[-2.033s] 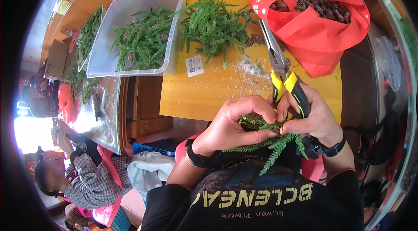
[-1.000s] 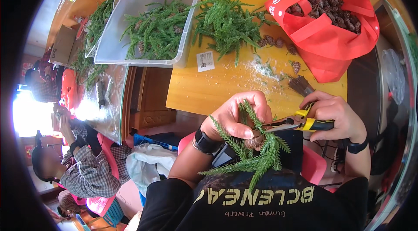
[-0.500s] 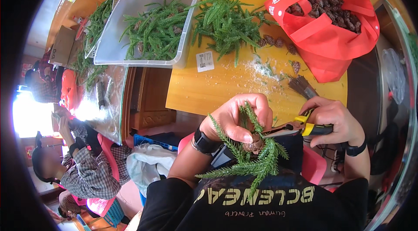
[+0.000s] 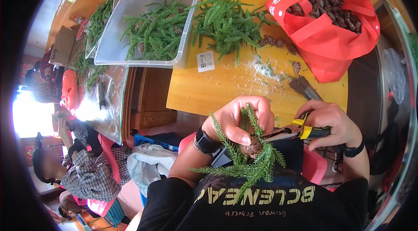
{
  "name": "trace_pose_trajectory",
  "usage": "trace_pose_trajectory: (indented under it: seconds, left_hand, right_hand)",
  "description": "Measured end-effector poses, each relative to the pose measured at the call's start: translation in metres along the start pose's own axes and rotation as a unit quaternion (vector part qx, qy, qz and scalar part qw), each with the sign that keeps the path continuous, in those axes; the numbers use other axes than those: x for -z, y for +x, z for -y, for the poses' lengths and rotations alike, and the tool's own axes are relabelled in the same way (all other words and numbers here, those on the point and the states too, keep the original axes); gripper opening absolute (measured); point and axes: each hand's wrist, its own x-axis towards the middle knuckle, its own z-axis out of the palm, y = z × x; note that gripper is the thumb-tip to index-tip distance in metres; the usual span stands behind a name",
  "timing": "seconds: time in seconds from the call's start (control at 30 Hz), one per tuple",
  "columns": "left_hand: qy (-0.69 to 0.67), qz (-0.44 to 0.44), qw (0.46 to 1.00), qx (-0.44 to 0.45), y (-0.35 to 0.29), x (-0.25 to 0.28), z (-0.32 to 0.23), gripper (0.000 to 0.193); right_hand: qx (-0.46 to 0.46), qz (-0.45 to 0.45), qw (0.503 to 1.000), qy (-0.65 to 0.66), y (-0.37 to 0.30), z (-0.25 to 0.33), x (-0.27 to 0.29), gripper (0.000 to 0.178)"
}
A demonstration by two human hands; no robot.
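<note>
My left hand (image 4: 241, 120) pinches a pine cone (image 4: 251, 147) that has green artificial pine sprigs (image 4: 257, 171) spreading around it. In my right hand (image 4: 333, 122) are long-nosed pliers (image 4: 300, 131) with yellow and black handles. Their slim jaws stand slightly apart and reach the sprigs right beside the cone. Whether the jaws touch a stem or a wire there is hard to make out. The cone and sprigs hang in front of my chest, just off the near edge of the yellow table (image 4: 204, 91).
A clear plastic bin (image 4: 185, 35) holds sprigs with cones; more sprigs (image 4: 228, 24) are heaped beside it. The red bag (image 4: 324, 52) is full of pine cones (image 4: 333, 9). A bundle of thin brown sticks (image 4: 303, 87) lies near my right hand. Another person (image 4: 87, 170) sits at the left.
The pliers' jaws have parted a little and my right hand has shifted slightly. The sprigs and cone have tilted a little in my left hand.
</note>
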Motion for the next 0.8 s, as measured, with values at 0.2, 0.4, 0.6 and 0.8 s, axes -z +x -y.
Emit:
trace_pose_trajectory:
  seconds: [0.2, 0.4, 0.6, 0.8]
  left_hand:
    - [-0.017, -0.012, 1.0, 0.007, 0.001, -0.001, -0.001, 0.036]
    - [-0.003, 0.0, 1.0, 0.002, 0.0, -0.001, -0.001, 0.038]
    - [0.09, -0.023, 0.994, -0.053, -0.001, -0.002, -0.006, 0.036]
    - [0.222, -0.103, 0.966, -0.088, -0.002, -0.01, -0.015, 0.034]
  right_hand:
    - [-0.009, -0.019, 1.0, 0.0, -0.001, 0.001, -0.003, 0.036]
    - [-0.007, -0.027, 0.998, -0.055, -0.004, 0.005, -0.002, 0.037]
    - [-0.016, -0.078, 0.991, -0.107, -0.009, 0.009, -0.006, 0.044]
    - [-0.044, -0.113, 0.98, -0.155, -0.015, 0.014, -0.004, 0.046]
